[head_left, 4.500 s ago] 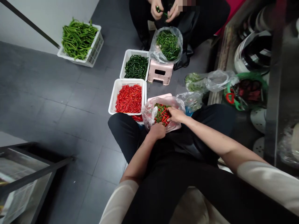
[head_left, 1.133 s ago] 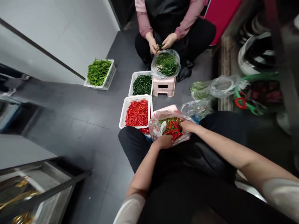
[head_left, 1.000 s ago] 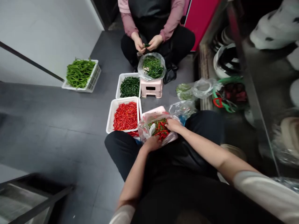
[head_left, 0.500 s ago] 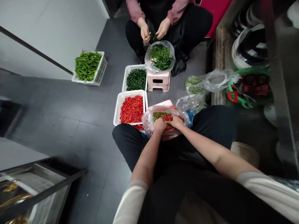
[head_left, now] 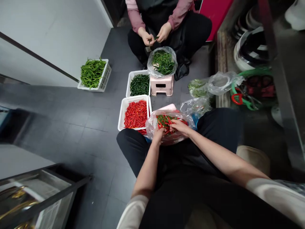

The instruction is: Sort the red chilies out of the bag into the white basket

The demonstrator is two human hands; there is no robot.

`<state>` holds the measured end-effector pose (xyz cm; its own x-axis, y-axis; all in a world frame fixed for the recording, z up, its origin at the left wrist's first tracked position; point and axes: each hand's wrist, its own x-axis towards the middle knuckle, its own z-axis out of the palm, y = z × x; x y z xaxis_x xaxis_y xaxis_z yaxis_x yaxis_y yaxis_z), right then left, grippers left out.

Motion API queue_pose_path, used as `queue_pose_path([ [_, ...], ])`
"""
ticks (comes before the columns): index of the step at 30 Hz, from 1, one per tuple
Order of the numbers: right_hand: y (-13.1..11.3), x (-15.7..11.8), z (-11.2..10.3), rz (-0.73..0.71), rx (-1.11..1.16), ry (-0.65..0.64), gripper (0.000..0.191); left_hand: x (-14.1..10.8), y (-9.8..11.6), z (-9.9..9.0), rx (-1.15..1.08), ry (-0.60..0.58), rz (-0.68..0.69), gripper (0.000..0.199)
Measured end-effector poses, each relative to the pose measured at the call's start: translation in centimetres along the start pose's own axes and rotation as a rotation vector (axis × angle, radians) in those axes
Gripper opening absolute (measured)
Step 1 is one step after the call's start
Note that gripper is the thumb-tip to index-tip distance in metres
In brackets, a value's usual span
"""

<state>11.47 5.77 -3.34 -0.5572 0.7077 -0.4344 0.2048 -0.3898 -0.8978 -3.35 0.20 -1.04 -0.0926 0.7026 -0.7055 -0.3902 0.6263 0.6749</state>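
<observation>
A clear plastic bag (head_left: 150, 125) of red chillies with green stems (head_left: 164, 120) lies open between my knees. My left hand (head_left: 159, 134) is at the bag's left front, its fingers closed on a red chilli. Just right of it, my right hand (head_left: 179, 126) reaches over the chillies, thumb and fingers pinched on another red chilli. The fingertips of both hands are close together. A white basket of loose red chillies (head_left: 135, 114) stands to the left of the bag, and behind it is a basket of dark green chillies (head_left: 139, 85).
Opposite, a person's hands (head_left: 156, 36) hold a green chilli above a bag of green chillies (head_left: 163, 62) on a pink stool (head_left: 162, 85). A basket of long green peppers (head_left: 92, 73) stands far left. Plastic bags (head_left: 199, 87) and a green basket with scissors (head_left: 252, 92) are on the right.
My left hand has drawn back a little toward the left and front, out of the chillies. My right hand has lifted slightly. The view has shifted a little.
</observation>
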Motion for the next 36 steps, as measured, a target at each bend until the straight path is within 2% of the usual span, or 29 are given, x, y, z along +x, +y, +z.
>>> queue_pose_path([
  [2,-0.4,-0.6,0.6,0.018,0.173,-0.072,0.023,-0.4,-0.1,0.3,-0.037,-0.082,0.022,0.026],
  [4,-0.6,-1.0,1.1,0.007,0.182,-0.072,0.029,-0.6,-0.2,0.7,-0.059,-0.141,0.076,0.036],
  [8,-1.2,-1.2,1.6,-0.055,0.052,-0.001,0.032,-0.6,-0.3,1.1,-0.055,-0.137,0.093,0.044],
  [11,-1.9,-1.3,1.6,-0.013,-0.064,-0.013,0.027,-0.2,-0.3,1.2,-0.105,-0.142,0.059,0.043],
  [13,-2.3,-1.7,1.4,0.022,-0.043,-0.031,0.023,0.0,-0.2,1.1,-0.188,-0.105,0.054,0.043],
  [15,-2.5,-2.2,1.0,0.063,0.090,-0.059,0.028,0.1,0.1,0.8,-0.292,-0.080,0.058,0.042],
  [17,-2.5,-2.7,0.6,0.098,0.209,-0.022,0.037,0.0,0.4,0.2,-0.370,-0.109,0.060,0.040],
  [20,-2.7,-2.9,0.1,0.058,0.226,0.139,0.038,-0.5,0.8,-0.5,-0.362,-0.237,0.054,0.039],
  [23,-3.7,-2.2,0.3,-0.118,0.061,0.199,0.032,-1.0,1.1,-0.7,-0.190,-0.323,0.041,0.041],
  [26,-5.1,-0.9,0.5,-0.282,-0.275,0.216,0.024,-1.2,1.5,-0.5,0.004,-0.303,0.074,0.044],
  [29,-5.9,0.2,0.4,-0.284,-0.483,0.209,0.017,-1.1,1.8,-0.5,0.139,-0.292,0.139,0.036],
  [31,-6.0,0.6,0.4,-0.254,-0.532,0.133,0.018,-1.2,2.0,-0.5,0.187,-0.307,0.147,0.029],
  [33,-6.1,0.7,0.6,-0.289,-0.635,0.080,0.020,-1.2,2.0,-0.4,0.187,-0.303,0.121,0.024],
  [36,-6.2,0.4,1.2,-0.462,-0.916,0.113,0.014,-1.0,1.7,0.0,0.127,-0.242,-0.027,0.020],
])
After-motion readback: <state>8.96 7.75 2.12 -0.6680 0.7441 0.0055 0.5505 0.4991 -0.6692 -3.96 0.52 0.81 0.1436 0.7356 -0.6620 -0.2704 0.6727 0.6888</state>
